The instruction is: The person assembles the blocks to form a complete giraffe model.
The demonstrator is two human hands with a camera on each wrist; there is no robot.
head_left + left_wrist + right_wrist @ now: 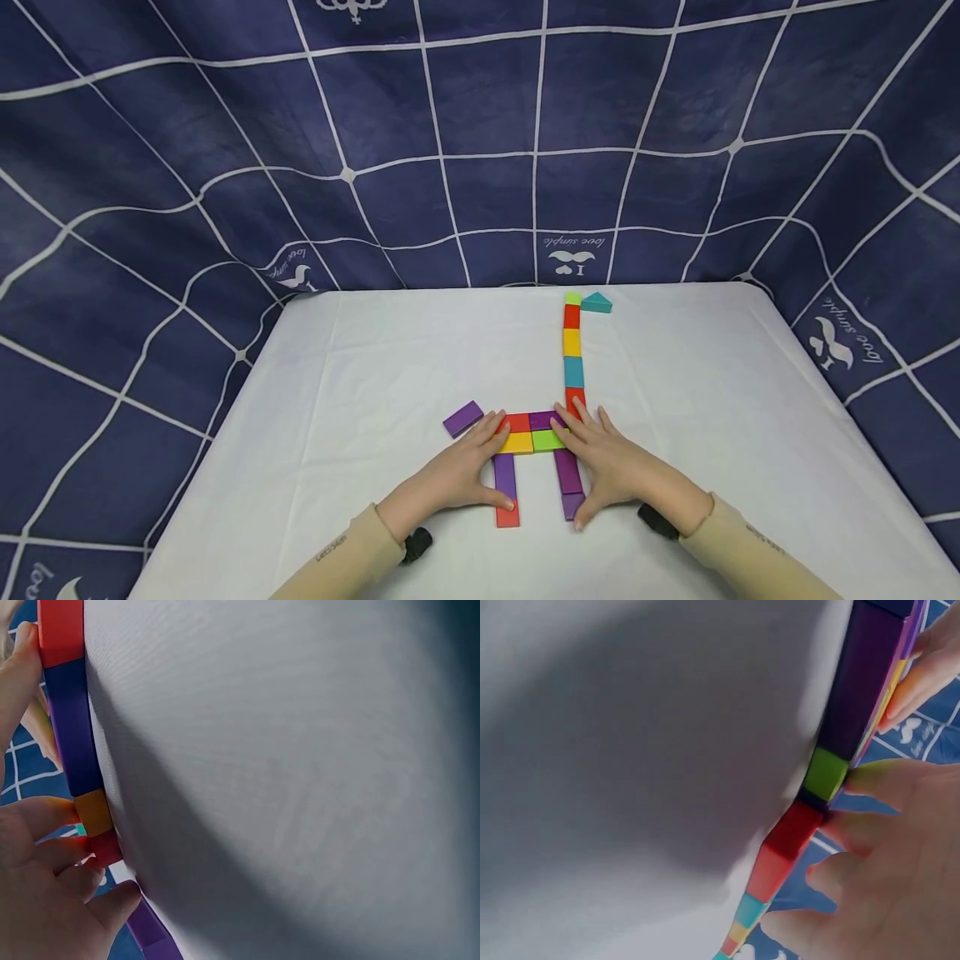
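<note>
Flat coloured blocks form a figure on the white table. Its body has a red block and a purple block above a yellow block and a green block. My left hand lies with spread fingers on the body's left end, its thumb at the red block ending the left leg. Spread over the right end is my right hand, fingertips at the green and purple blocks, thumb beside the right leg's lower purple block. In the right wrist view, fingertips meet the green block's edge.
A column of red, blue, yellow and green blocks runs up from the body's right end. A teal triangular block sits beside its top. One purple block lies angled left of the body. Dark patterned cloth surrounds the table.
</note>
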